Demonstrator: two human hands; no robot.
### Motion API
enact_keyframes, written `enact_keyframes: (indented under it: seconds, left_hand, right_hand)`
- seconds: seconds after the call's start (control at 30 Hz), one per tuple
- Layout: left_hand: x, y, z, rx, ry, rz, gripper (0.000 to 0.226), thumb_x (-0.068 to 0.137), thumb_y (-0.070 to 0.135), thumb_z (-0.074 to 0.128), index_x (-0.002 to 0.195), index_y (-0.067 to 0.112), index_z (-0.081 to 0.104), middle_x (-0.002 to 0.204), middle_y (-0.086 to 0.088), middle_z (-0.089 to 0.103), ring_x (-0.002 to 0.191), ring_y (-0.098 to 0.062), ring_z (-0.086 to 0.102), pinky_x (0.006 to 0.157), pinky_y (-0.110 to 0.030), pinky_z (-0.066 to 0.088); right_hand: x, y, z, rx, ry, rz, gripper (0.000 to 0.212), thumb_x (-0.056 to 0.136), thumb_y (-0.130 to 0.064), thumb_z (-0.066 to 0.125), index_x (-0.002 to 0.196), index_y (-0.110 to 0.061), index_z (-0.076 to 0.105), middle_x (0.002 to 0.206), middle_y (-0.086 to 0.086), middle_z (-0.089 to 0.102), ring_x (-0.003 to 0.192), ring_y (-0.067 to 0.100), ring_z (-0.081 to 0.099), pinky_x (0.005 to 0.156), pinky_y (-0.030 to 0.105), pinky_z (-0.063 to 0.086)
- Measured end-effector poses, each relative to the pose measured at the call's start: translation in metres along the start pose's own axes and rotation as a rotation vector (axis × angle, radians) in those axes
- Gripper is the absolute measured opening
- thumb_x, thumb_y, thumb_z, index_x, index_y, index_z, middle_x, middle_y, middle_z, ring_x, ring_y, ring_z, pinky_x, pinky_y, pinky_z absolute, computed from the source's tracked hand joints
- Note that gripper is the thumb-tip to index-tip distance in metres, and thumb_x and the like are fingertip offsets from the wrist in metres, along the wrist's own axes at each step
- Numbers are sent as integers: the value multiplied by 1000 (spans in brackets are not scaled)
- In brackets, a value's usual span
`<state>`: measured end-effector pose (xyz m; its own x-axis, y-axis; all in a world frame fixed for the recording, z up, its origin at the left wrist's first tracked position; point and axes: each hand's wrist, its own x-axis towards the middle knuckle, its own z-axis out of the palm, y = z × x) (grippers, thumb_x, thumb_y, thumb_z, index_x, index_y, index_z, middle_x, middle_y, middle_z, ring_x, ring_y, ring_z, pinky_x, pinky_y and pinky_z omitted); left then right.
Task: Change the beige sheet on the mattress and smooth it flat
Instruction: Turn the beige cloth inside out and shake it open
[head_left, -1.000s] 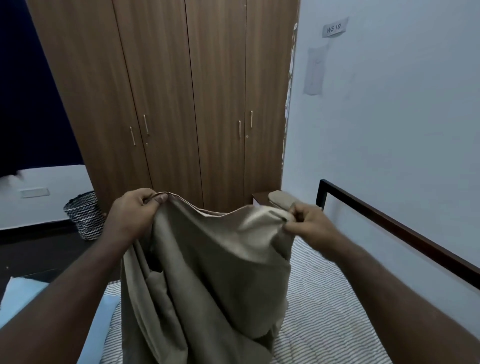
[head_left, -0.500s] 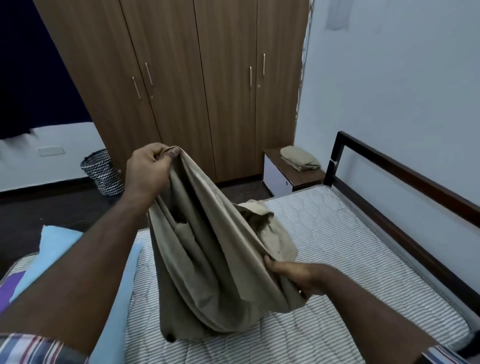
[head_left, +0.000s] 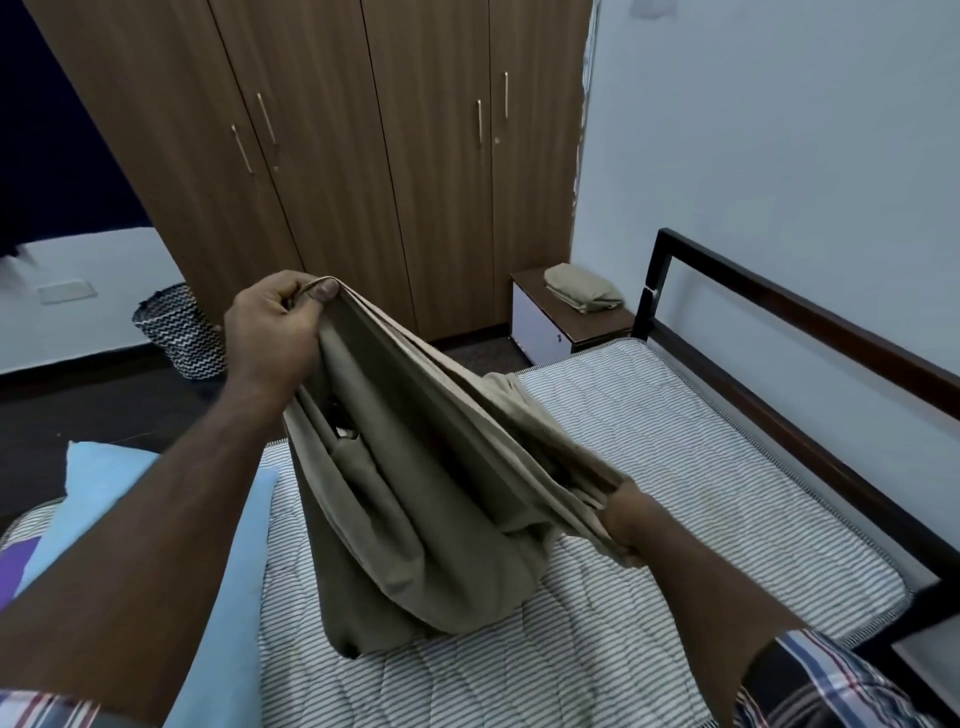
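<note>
Mattress (head_left: 675, 467): lay bare, striped.
Left hand (head_left: 275, 327): gripped beige sheet (head_left: 415, 493) edge, raised.
Right hand (head_left: 623, 525): clutched bunched folds.
Handling: likely light, limp; best held along hems.

A single head-worn camera looks forward and down from above the near end of the striped mattress (head_left: 675, 467), close over the person's forearms. It faces the wooden wardrobe (head_left: 389, 156) and the pale wall (head_left: 779, 130) on the right.
</note>
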<state>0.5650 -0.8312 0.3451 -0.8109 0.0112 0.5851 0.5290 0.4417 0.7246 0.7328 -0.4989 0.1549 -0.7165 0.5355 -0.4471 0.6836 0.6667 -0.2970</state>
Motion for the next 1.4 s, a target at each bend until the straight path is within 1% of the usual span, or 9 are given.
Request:
enact_keyframes:
  seconds: [0.13, 0.27, 0.6, 0.7, 0.93, 1.13, 1.2, 1.27, 1.4]
  left_hand:
    - [-7, 8, 6, -56, 21, 33, 7, 92, 29, 70, 90, 24, 73, 82, 15, 68, 79, -4, 63, 73, -19, 48]
    - [-7, 9, 11, -80, 43, 52, 11, 91, 31, 71, 93, 20, 75, 85, 5, 71, 84, -9, 66, 76, -22, 50]
    - [-8, 13, 26, -77, 113, 95, 16, 91, 30, 70, 96, 16, 76, 91, -3, 72, 88, -18, 68, 81, -29, 53]
    - [-7, 15, 32, -72, 161, 97, 18, 91, 29, 69, 97, 13, 76, 90, -5, 71, 87, -17, 67, 80, -26, 51]
    - [0, 18, 55, -77, 159, 61, 16, 91, 31, 71, 95, 17, 76, 91, -5, 73, 88, -20, 69, 81, -29, 53]
    - [4, 15, 79, -39, 128, 43, 24, 92, 34, 69, 96, 12, 77, 89, -1, 72, 86, -13, 67, 77, -25, 52]
    - [4, 14, 87, -32, 114, 41, 24, 92, 34, 69, 97, 11, 77, 89, -1, 71, 86, -13, 66, 77, -26, 52]
    - [4, 13, 95, -9, 105, 43, 24, 92, 34, 69, 97, 12, 77, 90, -1, 72, 87, -14, 67, 77, -26, 51]
    - [8, 7, 110, 6, 108, -17, 30, 91, 40, 67, 98, 12, 77, 89, 0, 72, 86, -15, 66, 76, -30, 51]
  right_hand:
    - [2, 10, 8, -28, 76, 87, 65, 89, -56, 56, 134, -10, 49, 127, 7, 65, 118, 28, 62, 89, 35, 49]
    - [7, 20, 4, -25, 151, 118, 71, 84, -71, 54, 123, -12, 50, 118, 7, 66, 112, 29, 63, 82, 37, 48]
    - [27, 45, -45, -55, 171, 177, 44, 74, -60, 62, 91, -19, 63, 83, -2, 67, 82, 20, 65, 72, 33, 55]
    - [34, 49, -55, -65, 142, 191, 36, 81, -49, 51, 87, -18, 69, 86, 0, 69, 82, 21, 65, 80, 36, 57]
    - [53, 57, -86, -89, 213, 147, 22, 88, -34, 52, 100, -19, 64, 103, 3, 67, 95, 24, 64, 75, 34, 50]
    - [76, 74, -113, 307, 166, 220, 20, 93, -17, 54, 90, 2, 61, 84, 13, 69, 59, 24, 65, 49, 26, 48]
    - [84, 85, -120, 546, 138, 269, 20, 94, -9, 53, 93, 10, 60, 87, 23, 69, 60, 33, 69, 55, 40, 60]
    - [91, 99, -129, 595, 239, 300, 20, 92, -11, 57, 92, 7, 64, 84, 24, 69, 68, 38, 71, 68, 52, 62]
    - [88, 115, -151, 412, 523, 208, 20, 91, -22, 61, 90, -6, 72, 80, 7, 66, 76, 26, 62, 70, 40, 55]
